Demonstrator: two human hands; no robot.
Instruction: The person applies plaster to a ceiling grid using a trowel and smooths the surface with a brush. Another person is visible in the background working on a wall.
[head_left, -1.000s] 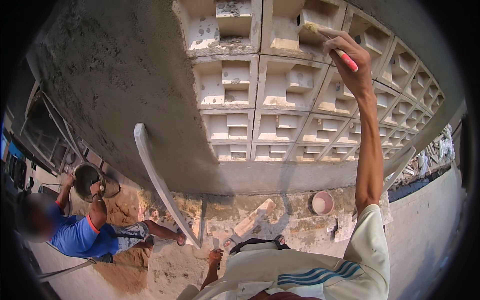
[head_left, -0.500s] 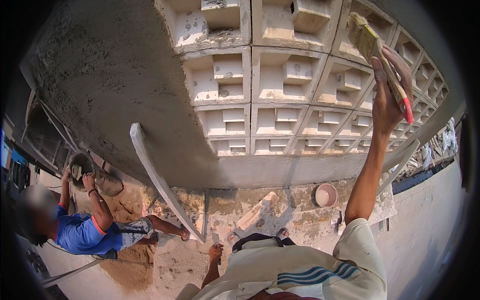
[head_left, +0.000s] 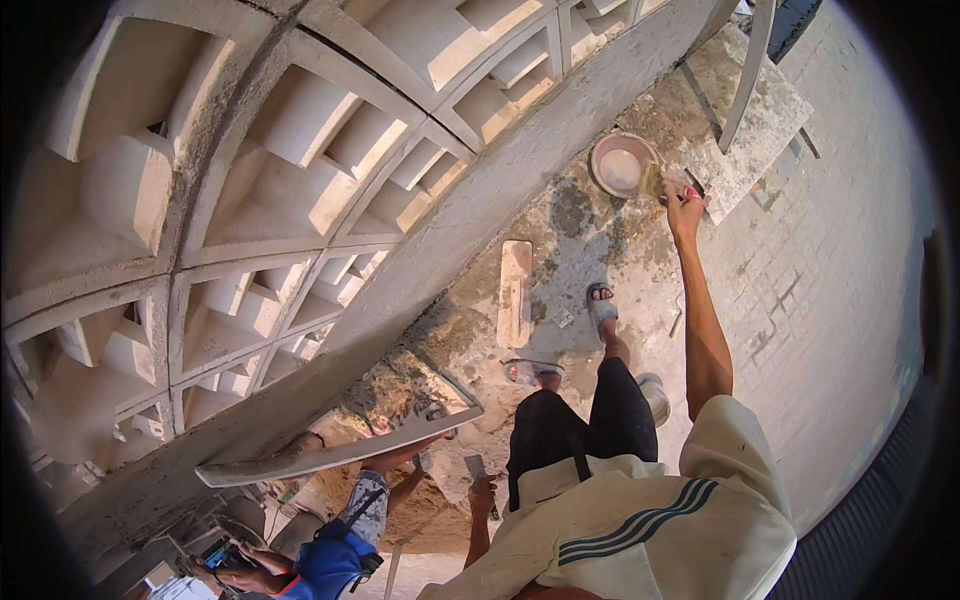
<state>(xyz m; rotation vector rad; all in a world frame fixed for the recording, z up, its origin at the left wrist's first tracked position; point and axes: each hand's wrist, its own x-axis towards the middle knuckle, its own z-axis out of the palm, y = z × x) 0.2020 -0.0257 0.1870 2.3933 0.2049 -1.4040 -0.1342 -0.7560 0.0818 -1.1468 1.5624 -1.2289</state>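
Note:
My right hand [head_left: 684, 212] is closed round a paintbrush with a red handle end. The brush's bristles [head_left: 651, 181] are at the right rim of a round pinkish bucket [head_left: 597, 172] holding pale liquid; whether they touch it I cannot tell. Low in the picture, close to my body, my left hand [head_left: 482, 496] grips a scraper [head_left: 475, 467], its flat blade pointing up.
A wall of pale openwork blocks [head_left: 330, 240] fills the upper left. On the stained ledge lies a wooden float [head_left: 515, 295]. A curved-looking plank [head_left: 340, 455] leans at the lower left beside a person in blue [head_left: 330, 560]. Another plank [head_left: 748, 80] stands beyond the bucket.
My right hand has brought the brush down from the upper blocks to the bucket. The view has swung right and downward. My left hand still holds the scraper.

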